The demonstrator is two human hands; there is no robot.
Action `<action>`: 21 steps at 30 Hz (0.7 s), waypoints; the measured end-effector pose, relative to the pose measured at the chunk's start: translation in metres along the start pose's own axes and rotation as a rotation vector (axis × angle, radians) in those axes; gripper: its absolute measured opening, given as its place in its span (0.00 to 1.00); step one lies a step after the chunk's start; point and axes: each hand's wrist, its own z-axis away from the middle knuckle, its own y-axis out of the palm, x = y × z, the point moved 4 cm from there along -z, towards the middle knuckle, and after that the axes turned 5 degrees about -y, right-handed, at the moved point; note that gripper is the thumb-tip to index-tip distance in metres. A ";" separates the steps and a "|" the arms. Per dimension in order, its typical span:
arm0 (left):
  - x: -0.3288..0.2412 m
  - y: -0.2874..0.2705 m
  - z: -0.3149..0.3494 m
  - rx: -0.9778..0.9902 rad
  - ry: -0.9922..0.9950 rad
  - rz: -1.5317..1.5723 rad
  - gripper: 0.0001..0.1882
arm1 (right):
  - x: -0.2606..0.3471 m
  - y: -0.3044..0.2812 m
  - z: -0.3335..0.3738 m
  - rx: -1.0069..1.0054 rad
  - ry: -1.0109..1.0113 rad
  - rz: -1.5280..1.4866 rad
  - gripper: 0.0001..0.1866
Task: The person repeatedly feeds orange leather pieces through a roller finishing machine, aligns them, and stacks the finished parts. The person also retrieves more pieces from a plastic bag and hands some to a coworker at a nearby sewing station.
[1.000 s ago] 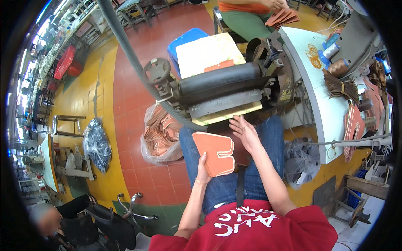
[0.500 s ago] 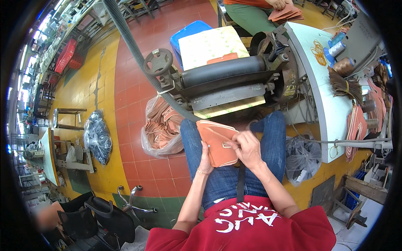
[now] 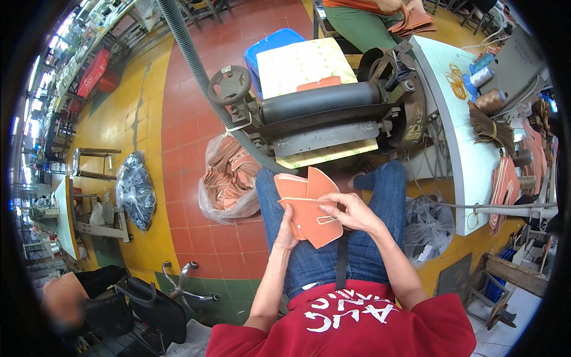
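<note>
Over my lap, my left hand grips a few flat orange leather-like pieces by their lower left side, thumb on top. The front orange piece has a pale edge and a small cut slot outlined in white. My right hand pinches that front piece near its upper right edge, thumb and forefinger close together. Behind it the other pieces fan out at different angles. Just ahead of my knees stands a roller machine with a black roller and a handwheel. Another orange piece lies behind the roller.
Left of my knee sits a clear plastic bag full of orange pieces. A grey hose hangs past the handwheel. At right, a pale table bears thread spools. Beyond the machine, another person's hand holds orange pieces.
The pieces, stacked together before, are now fanned apart. The front piece has turned and come lower, and my right hand has shifted slightly along its edge.
</note>
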 end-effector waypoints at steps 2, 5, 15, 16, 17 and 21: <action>-0.002 -0.003 0.001 0.053 -0.018 0.098 0.43 | 0.010 0.001 0.001 0.071 -0.098 0.131 0.13; -0.004 -0.003 0.005 0.185 -0.028 0.314 0.45 | 0.018 0.003 0.003 0.195 -0.150 0.208 0.13; 0.002 -0.007 -0.002 0.001 -0.207 -0.065 0.33 | 0.025 -0.001 0.008 0.482 -0.165 0.328 0.12; 0.002 -0.007 -0.002 -0.029 -0.204 -0.038 0.32 | 0.025 -0.005 0.008 0.463 -0.201 0.243 0.11; 0.002 -0.007 -0.002 -0.023 -0.185 0.003 0.32 | 0.021 -0.010 0.008 0.404 -0.106 -0.090 0.09; -0.007 -0.018 0.003 0.007 -0.074 0.208 0.28 | -0.022 -0.044 -0.007 -0.170 0.116 -0.572 0.11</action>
